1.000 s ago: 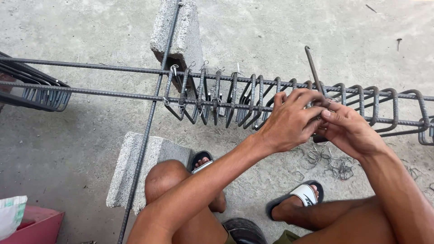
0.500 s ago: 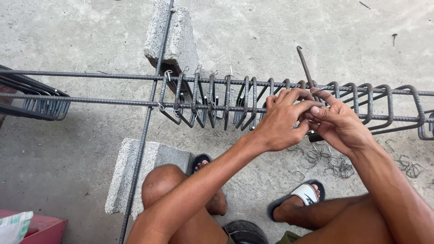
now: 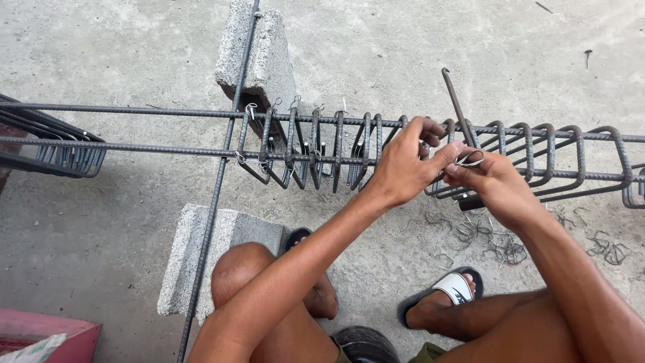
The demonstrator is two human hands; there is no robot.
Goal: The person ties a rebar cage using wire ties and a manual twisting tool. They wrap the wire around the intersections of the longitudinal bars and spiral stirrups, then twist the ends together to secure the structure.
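Two long steel rebars [image 3: 168,111] run left to right, carrying several bent stirrups [image 3: 312,148]. My left hand [image 3: 403,165] grips the near rebar among the stirrups, thumb stretched toward a loop of thin tie wire [image 3: 470,160]. My right hand [image 3: 494,181] pinches that wire loop and holds a dark hooked tying tool [image 3: 457,107] whose shaft points up and away. More stirrups [image 3: 564,151] hang spaced out to the right of my hands.
Two concrete blocks [image 3: 259,57] [image 3: 201,252] support a crossing rebar [image 3: 218,195]. Another stirrup bundle [image 3: 54,151] hangs at the left. Wire scraps [image 3: 490,245] litter the concrete floor. My sandalled feet [image 3: 443,292] are below. A red box [image 3: 40,336] sits at bottom left.
My hands have drawn slightly apart. The wire loop now shows between my thumb and right fingers, and the hook tool stands more upright. The view shifted a little.
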